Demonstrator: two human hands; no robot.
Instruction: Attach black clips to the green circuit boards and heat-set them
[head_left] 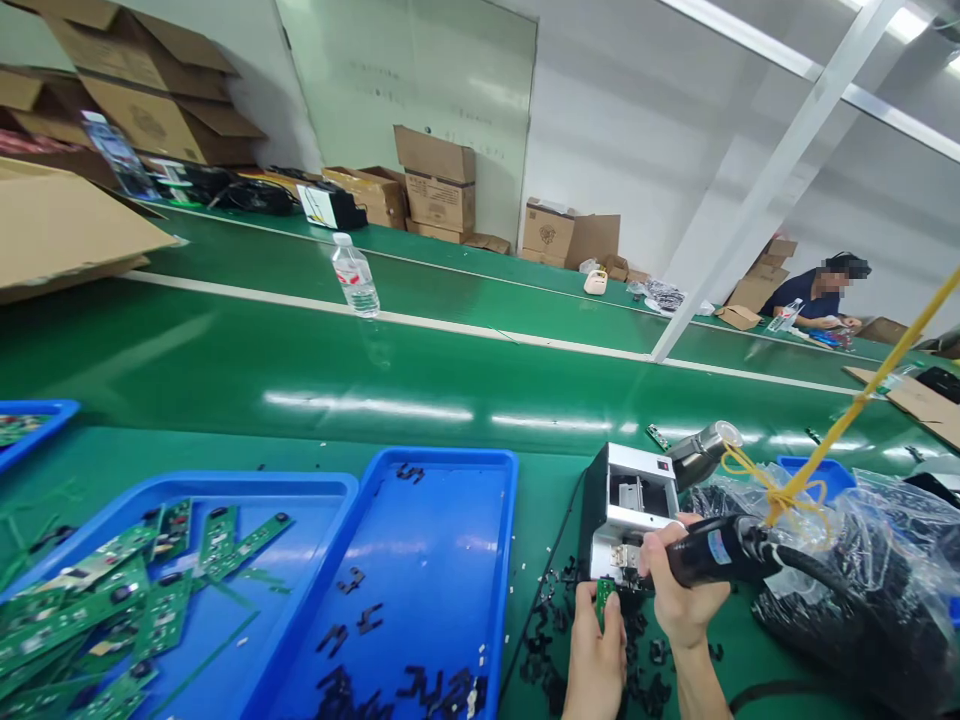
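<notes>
My right hand (679, 590) is wrapped around a black electric screwdriver (724, 548), which hangs from a yellow cord (840, 430). The tool's tip points at the front of a small silver and black machine (628, 510). My left hand (596, 655) pinches a small green circuit board (604, 600) and holds it upright just below the machine. Small black plastic parts (645, 665) lie scattered on the green bench around both hands.
Two blue trays sit to the left: one (315, 490) holds several green circuit boards, the other (450, 465) a few black parts. Clear bags of black parts (885, 590) lie at the right. A water bottle (355, 276) stands on the conveyor. A person (821, 295) works far right.
</notes>
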